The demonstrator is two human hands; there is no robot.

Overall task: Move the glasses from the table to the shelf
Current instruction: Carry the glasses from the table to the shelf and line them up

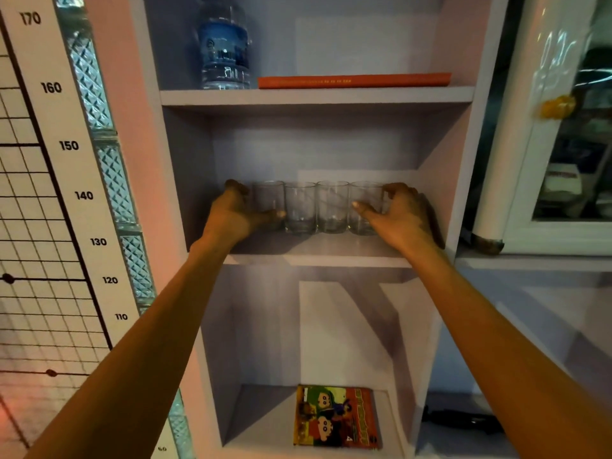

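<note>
Several clear drinking glasses stand side by side in a row on the middle shelf of a pale open bookcase. My left hand wraps the leftmost glass, thumb in front and fingers behind. My right hand wraps the rightmost glass the same way. Between them, two glasses stand upright, touching their neighbours. All glasses rest on the shelf board. The table is out of view.
On the shelf above stand a water bottle and a flat orange book. A colourful comic book lies on the bottom shelf. A height chart hangs at left; a white glass-door cabinet stands at right.
</note>
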